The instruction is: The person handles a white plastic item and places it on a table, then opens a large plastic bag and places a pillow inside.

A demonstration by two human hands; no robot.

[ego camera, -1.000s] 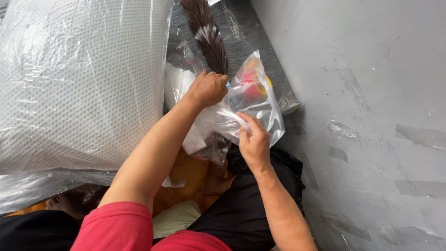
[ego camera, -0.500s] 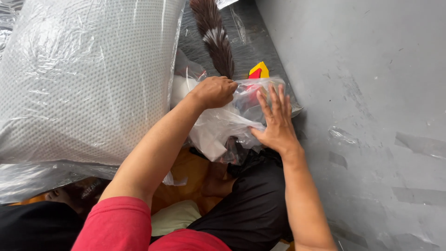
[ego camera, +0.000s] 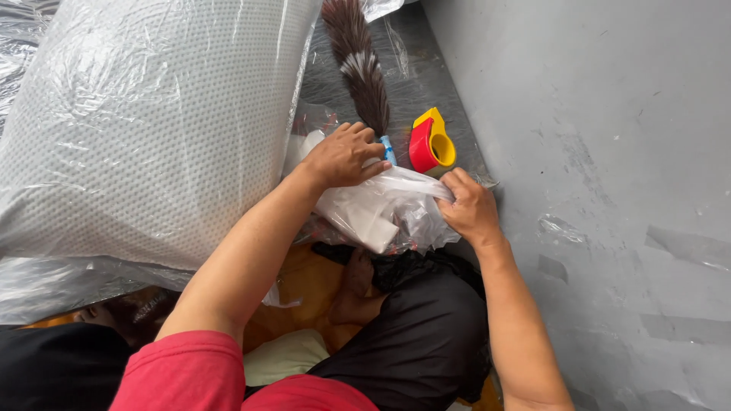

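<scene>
Left hand (ego camera: pixel 343 156): laid palm-down, fingers curled, on the top of the clear plastic bag (ego camera: pixel 381 209); the bag is pressed rather than pinched.
Right hand (ego camera: pixel 468 205): closed on the bag's right edge.
Plastic bag: held between both hands above the lap; a white folded item is seen inside.
Feather duster (ego camera: pixel 358 61): laid behind the left hand, blue handle touching it.
Tape dispenser (ego camera: pixel 430 141): red and yellow, positioned just beside the bag.
Large wrapped pillow (ego camera: pixel 145 122): located at left.
</scene>
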